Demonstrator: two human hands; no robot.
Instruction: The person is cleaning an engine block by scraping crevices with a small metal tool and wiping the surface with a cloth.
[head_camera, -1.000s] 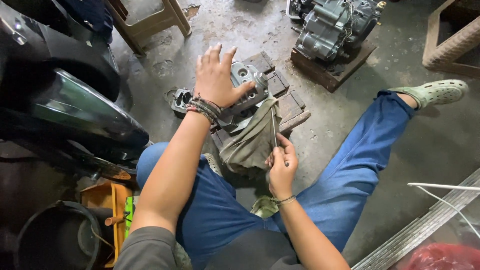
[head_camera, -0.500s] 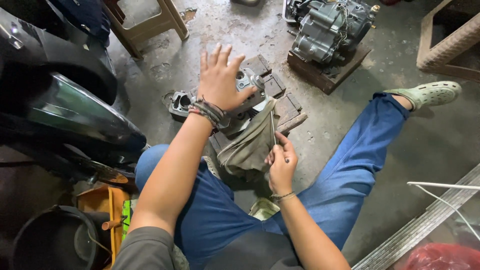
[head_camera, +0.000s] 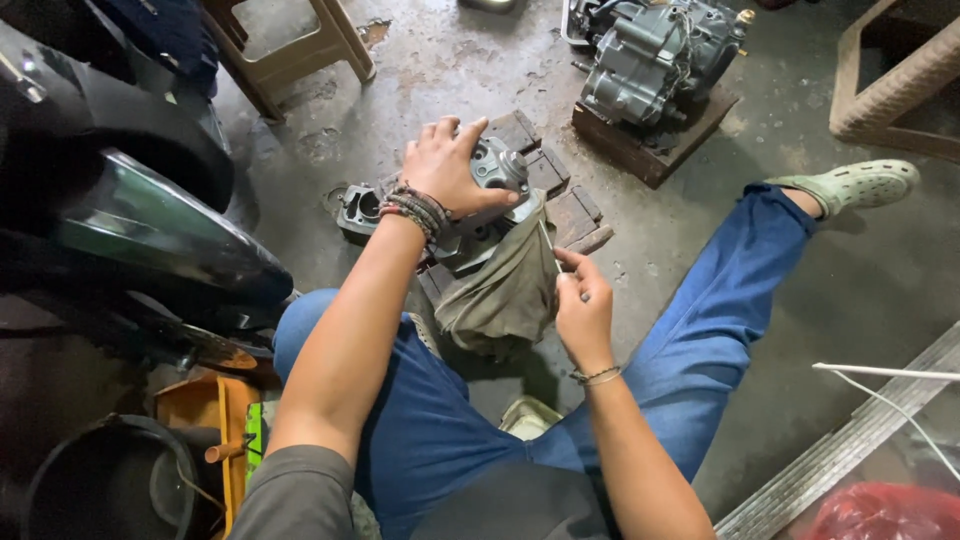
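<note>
- The person is sitting on the concrete floor (head_camera: 700, 250) in blue trousers, legs spread to either side of a grey metal engine part (head_camera: 490, 175), which serves as the landmark here
- Nearest the camera, the right hand (head_camera: 583, 312) is hovering just below and right of the engine part, its fingers (head_camera: 570, 275) pinched closed on a thin metal tool (head_camera: 549, 246) that is pointing up toward the part
- An olive-grey rag (head_camera: 505, 295) is hanging down from the engine part, just left of that hand
- The left hand (head_camera: 450, 165) is lying on top of the engine part, fingers wrapped closed over it, beaded bracelets at the wrist
- The engine part is resting on dark wooden blocks (head_camera: 560, 195) on the floor
- Just left of it, a smaller metal cylinder piece (head_camera: 358, 208) is lying on the floor
- Beyond it, up and to the right, a large grey engine (head_camera: 655, 55) is sitting on a wooden block
- Far left of it, a dark motorcycle body (head_camera: 120, 200) is standing
</note>
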